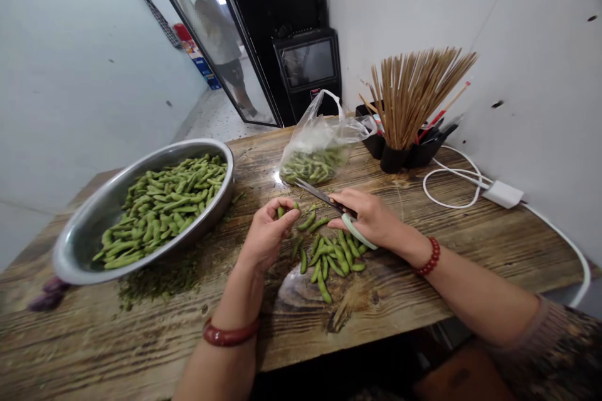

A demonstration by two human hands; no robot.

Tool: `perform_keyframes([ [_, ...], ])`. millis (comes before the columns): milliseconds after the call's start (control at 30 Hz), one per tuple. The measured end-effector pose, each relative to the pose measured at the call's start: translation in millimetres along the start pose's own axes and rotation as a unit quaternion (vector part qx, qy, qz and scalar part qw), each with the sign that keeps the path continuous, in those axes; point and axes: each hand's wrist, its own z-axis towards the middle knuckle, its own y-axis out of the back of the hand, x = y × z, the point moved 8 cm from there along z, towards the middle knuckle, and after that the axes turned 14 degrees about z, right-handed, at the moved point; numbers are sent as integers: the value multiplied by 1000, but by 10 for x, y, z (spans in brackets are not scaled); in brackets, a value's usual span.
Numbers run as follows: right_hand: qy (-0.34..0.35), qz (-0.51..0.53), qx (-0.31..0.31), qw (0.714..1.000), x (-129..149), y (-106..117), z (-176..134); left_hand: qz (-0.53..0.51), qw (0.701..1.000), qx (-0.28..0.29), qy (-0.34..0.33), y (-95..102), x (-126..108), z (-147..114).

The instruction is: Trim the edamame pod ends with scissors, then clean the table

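Between the thumb and fingers of my left hand (269,230) is a green edamame pod (281,211), partly hidden by the fingers. My right hand (369,218) grips a pair of scissors (324,197) with pale green handles; the blades point up and left, towards the clear plastic bag. Below and between both hands lies a loose pile of edamame pods (336,254) on the wooden table (301,344). At the left stands a large metal basin (70,266), heaped with more pods (164,207).
A clear plastic bag (324,131) holding pods sits behind my hands. At the back right, a black holder (394,160) carries wooden skewers (414,94) and pens. A white cable with an adapter (503,194) lies at the right. Trimmings (160,282) are scattered beside the basin.
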Motion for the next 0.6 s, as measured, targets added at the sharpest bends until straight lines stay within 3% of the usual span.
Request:
perform_keyframes([
  [267, -4, -3, 24, 1000, 1, -40, -5, -45, 997, 56, -3, -127, -47, -40],
  [467, -4, -9, 9, 1000, -6, -8, -6, 4, 1000, -23, -11, -2, -53, -34],
  [600, -6, -3, 17, 1000, -9, -29, -8, -40, 999, -5, -19, -34, -74, -36],
])
